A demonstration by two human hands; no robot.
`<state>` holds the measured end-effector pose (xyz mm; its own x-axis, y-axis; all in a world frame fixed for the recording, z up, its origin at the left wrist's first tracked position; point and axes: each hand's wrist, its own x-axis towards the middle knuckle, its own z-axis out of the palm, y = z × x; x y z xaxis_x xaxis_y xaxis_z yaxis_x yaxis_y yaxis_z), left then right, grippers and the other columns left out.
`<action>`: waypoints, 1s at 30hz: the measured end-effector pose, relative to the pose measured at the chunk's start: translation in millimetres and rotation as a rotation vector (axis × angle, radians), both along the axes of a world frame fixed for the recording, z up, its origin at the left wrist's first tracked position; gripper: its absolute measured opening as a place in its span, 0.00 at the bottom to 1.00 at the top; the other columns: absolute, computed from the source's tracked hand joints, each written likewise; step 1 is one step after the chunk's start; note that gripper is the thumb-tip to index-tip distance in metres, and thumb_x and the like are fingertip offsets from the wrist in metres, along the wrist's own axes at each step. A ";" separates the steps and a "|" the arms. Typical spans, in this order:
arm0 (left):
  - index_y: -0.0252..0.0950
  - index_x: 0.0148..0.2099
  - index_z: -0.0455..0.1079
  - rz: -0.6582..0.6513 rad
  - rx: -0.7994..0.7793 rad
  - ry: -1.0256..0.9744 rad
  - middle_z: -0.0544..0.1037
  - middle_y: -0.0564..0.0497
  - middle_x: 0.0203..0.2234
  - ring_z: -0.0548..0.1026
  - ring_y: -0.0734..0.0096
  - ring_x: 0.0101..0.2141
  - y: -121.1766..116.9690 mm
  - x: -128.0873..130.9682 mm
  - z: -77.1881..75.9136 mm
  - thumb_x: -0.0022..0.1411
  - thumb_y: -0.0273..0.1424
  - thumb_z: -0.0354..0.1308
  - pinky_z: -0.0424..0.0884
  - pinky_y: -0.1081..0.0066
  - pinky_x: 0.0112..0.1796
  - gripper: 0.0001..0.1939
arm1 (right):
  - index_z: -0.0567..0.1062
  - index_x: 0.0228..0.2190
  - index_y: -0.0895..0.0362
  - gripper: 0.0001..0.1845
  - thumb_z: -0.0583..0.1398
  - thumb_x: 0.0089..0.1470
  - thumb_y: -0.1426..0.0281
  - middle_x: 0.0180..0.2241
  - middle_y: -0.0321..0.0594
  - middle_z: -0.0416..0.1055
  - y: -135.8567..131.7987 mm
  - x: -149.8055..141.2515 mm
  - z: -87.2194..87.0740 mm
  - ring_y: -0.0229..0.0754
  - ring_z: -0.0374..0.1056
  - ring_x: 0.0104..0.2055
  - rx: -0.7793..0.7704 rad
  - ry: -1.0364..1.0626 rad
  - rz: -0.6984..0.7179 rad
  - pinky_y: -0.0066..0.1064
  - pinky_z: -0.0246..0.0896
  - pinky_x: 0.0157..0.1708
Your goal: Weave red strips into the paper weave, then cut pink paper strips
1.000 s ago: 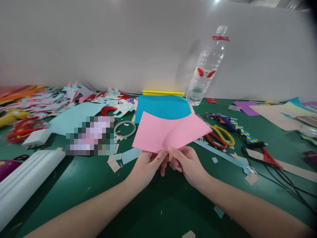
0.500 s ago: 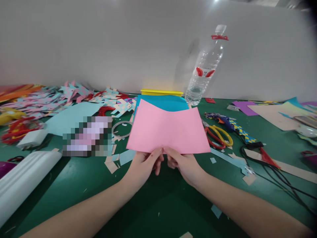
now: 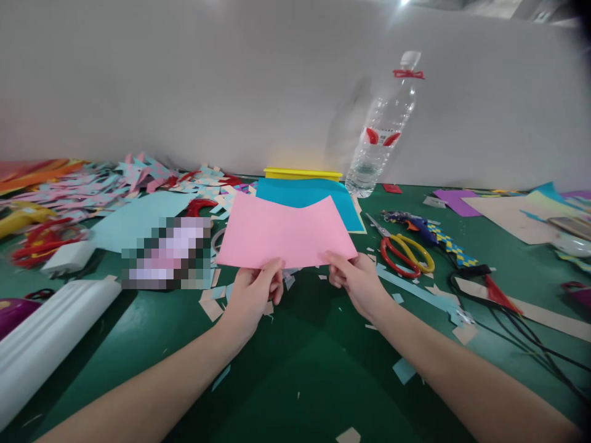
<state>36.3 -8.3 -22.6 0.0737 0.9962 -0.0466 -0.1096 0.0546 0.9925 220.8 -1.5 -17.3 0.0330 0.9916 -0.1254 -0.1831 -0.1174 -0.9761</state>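
Green table [image 3: 300, 351] beneath both hands; grey wall [image 3: 207, 80] beyond them. Left hand [image 3: 257, 288]: pinching the near edge of a pink sheet [image 3: 286, 234], thumb on top, fingers curled below. Right hand [image 3: 357, 280]: same grip, near the sheet's right-hand corner. Hands well apart, sheet spanning between and ahead of them, far edge dipping at its middle.

Directly beyond the hands, partly covered by the pink sheet: blue sheet [image 3: 314, 192], with a yellow strip [image 3: 302, 175] along its far side. Right of the right hand, near: scissors [image 3: 388, 236], one handle red, one yellow. Farther ahead of that hand: clear bottle [image 3: 381, 138], tilted. Left of the left hand: grey ring [image 3: 215, 242], partly hidden by the pink sheet; farther out, white plug block [image 3: 69, 258].
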 end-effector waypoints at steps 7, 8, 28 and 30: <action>0.36 0.16 0.55 0.073 -0.029 -0.035 0.52 0.59 0.13 0.60 0.79 0.14 3.1 -11.0 9.7 0.63 0.35 0.50 0.58 0.74 0.21 0.23 | 0.70 0.25 0.58 0.16 0.66 0.43 0.59 0.15 0.26 0.53 2.8 1.9 1.4 0.30 0.47 0.17 -0.025 -0.073 0.023 0.28 0.45 0.18; 0.36 0.16 0.54 0.096 -0.033 -0.030 0.51 0.59 0.12 0.59 0.79 0.15 3.2 -14.8 12.8 0.62 0.35 0.50 0.58 0.74 0.21 0.23 | 0.70 0.26 0.58 0.16 0.66 0.44 0.59 0.16 0.26 0.54 2.9 1.9 1.7 0.30 0.47 0.17 -0.022 -0.074 0.028 0.28 0.46 0.18; 0.37 0.23 0.60 -0.021 0.296 0.928 0.63 0.54 0.19 0.64 0.70 0.22 -4.5 -78.1 2.9 0.64 0.44 0.44 0.57 0.73 0.24 0.22 | 0.58 0.13 0.55 0.24 0.60 0.50 0.59 0.14 0.28 0.46 -21.8 36.6 5.4 0.31 0.41 0.17 0.159 -0.644 0.052 0.30 0.35 0.19; 0.37 0.22 0.62 -0.008 0.329 0.925 0.70 0.49 0.27 0.69 0.65 0.30 -1.9 -80.9 3.3 0.64 0.42 0.44 0.63 0.71 0.30 0.22 | 0.58 0.13 0.55 0.23 0.59 0.51 0.60 0.14 0.29 0.46 -21.6 36.3 6.4 0.31 0.41 0.17 0.194 -0.663 0.061 0.30 0.35 0.19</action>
<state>-44.6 -10.2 -19.3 0.1551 0.9694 0.1902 0.7181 -0.2429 0.6522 257.1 -23.2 -10.9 -0.0151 0.9965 0.0820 0.4606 0.0797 -0.8840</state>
